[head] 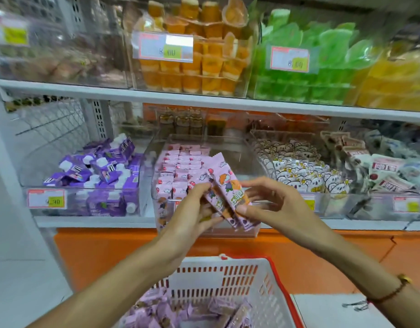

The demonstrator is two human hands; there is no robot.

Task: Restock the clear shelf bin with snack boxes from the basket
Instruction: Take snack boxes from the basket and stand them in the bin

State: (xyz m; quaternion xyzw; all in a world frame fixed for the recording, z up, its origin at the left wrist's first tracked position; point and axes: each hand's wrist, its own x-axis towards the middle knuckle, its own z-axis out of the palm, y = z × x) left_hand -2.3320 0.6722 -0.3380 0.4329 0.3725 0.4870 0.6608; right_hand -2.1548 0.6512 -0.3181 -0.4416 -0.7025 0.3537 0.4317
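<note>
Both hands hold a small fan of pink cartoon-printed snack boxes (224,192) just above the front edge of the clear plastic shelf bin (242,147). The left hand (192,209) grips the lower ends from the side, while the right hand (263,200) pinches the outer box with thumb and fingertips. Held together like this, the boxes can probably be squared up and slid in beside the rows already standing upright in the bin's left half; the right half looks open. More of the same pink boxes lie loose in the white slotted plastic basket with red rim (227,280) directly below, within easy reach.

The box lettering is too blurred to read. The white price tag on the neighbouring purple-pack bin (46,198) seems to read "9.90", and the two tags (162,47) on the shelf above show "8.00".
</note>
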